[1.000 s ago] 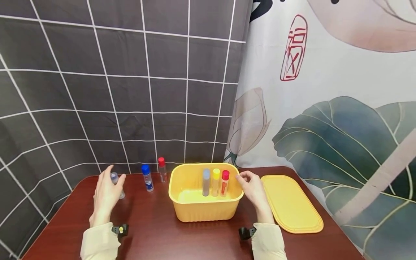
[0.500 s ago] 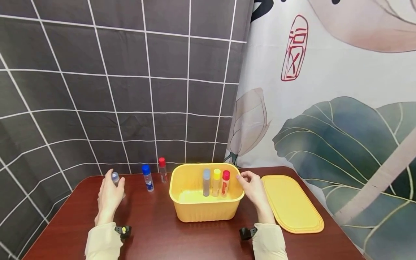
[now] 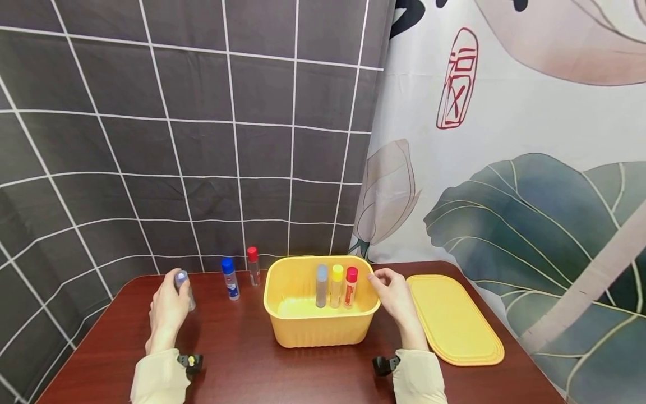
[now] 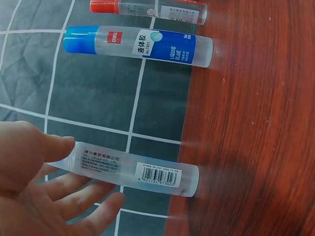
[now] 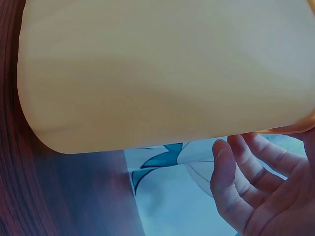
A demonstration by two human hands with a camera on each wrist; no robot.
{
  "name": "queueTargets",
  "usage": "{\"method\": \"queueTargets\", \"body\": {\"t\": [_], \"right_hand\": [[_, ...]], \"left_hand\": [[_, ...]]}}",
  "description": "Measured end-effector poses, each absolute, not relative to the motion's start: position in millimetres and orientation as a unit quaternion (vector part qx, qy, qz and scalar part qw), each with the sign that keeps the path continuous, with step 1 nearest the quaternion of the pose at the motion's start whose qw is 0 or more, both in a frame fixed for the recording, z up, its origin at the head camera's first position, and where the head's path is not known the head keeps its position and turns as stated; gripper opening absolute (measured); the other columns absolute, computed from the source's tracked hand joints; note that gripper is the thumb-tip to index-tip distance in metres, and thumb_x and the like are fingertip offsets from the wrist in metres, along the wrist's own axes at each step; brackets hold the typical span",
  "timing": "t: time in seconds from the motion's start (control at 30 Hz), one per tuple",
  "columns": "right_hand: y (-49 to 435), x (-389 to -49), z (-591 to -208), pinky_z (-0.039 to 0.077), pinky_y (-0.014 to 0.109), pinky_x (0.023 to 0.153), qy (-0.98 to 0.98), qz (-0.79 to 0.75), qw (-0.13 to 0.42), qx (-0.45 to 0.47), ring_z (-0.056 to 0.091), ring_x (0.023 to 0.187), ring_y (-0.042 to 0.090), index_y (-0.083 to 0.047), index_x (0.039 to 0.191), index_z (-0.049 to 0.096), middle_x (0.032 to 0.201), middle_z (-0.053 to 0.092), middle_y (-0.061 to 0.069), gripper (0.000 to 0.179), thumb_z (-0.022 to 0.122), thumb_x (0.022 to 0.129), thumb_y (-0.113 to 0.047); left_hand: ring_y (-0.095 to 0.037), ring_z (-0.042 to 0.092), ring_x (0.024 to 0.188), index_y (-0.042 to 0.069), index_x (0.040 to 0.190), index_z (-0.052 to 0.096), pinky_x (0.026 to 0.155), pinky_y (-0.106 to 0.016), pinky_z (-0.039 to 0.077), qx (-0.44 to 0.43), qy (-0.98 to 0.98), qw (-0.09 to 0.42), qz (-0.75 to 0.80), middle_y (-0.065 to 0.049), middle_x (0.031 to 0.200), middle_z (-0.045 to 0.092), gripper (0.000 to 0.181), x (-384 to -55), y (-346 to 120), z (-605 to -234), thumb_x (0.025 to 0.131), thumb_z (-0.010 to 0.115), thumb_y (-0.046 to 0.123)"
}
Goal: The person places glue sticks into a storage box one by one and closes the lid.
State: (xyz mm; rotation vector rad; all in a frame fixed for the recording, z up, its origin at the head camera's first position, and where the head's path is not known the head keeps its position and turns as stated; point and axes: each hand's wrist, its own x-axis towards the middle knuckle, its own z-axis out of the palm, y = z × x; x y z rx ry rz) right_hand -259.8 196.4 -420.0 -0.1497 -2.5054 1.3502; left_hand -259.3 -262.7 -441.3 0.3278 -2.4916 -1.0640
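My left hand [image 3: 169, 308] pinches the capped top of a clear liquid glue bottle [image 4: 133, 169] between thumb and fingers. The barcode label shows in the left wrist view; the cap is mostly hidden by the thumb. Whether its base touches the table I cannot tell. My right hand [image 3: 396, 297] holds the right rim of a yellow plastic box [image 3: 323, 331], its fingers curled against the outer wall in the right wrist view. Inside the box stand a grey-blue-capped bottle [image 3: 321, 289], a yellow-capped bottle [image 3: 335, 289] and a red-capped bottle [image 3: 350, 290].
A blue-capped liquid glue bottle [image 3: 230, 280] and a red-capped bottle [image 3: 253, 266] stand upright between my left hand and the box. To the right of my right hand lies a yellow lid [image 3: 456, 322]. Curtains hang behind the dark red table [image 3: 282, 376].
My left thumb and fingers, spread around the bottle before, have come together on its top. The bottle's tilt has shifted slightly. My right hand and the box stay in place.
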Motion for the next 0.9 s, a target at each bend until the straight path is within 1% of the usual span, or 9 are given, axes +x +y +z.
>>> {"method": "queueTargets", "body": {"t": [0.33, 0.63, 0.9], "right_hand": [[196.8, -260.8, -419.0, 0.045, 0.028, 0.061, -0.868, 0.471, 0.146, -0.051, 0.053, 0.073, 0.022, -0.002, 0.099, 0.069, 0.078, 0.059, 0.007, 0.024, 0.068, 0.092, -0.025], [196.9, -260.3, -420.9, 0.045, 0.029, 0.062, -0.868, 0.473, 0.144, -0.045, 0.054, 0.073, 0.021, 0.000, 0.100, 0.068, 0.078, 0.059, 0.007, 0.023, 0.068, 0.093, -0.023], [196.8, -260.4, -419.5, 0.045, 0.029, 0.062, -0.867, 0.476, 0.139, -0.049, 0.053, 0.073, 0.022, -0.001, 0.101, 0.068, 0.079, 0.059, 0.008, 0.024, 0.068, 0.093, -0.023]], "left_hand": [[-0.060, 0.051, 0.103, 0.005, 0.138, 0.043, 0.074, -0.066, 0.040, 0.131, -0.892, 0.209, -0.378, -0.034, 0.126, 0.052, 0.041, -259.7, -261.6, -442.0, 0.101, 0.047, 0.021], [-0.060, 0.052, 0.103, 0.005, 0.138, 0.044, 0.074, -0.066, 0.040, 0.133, -0.894, 0.203, -0.375, -0.034, 0.126, 0.053, 0.041, -257.3, -262.7, -442.0, 0.102, 0.048, 0.022], [-0.057, 0.053, 0.102, 0.004, 0.138, 0.044, 0.075, -0.064, 0.041, 0.132, -0.891, 0.209, -0.380, -0.033, 0.124, 0.054, 0.041, -258.1, -261.8, -442.4, 0.101, 0.049, 0.021]]}}
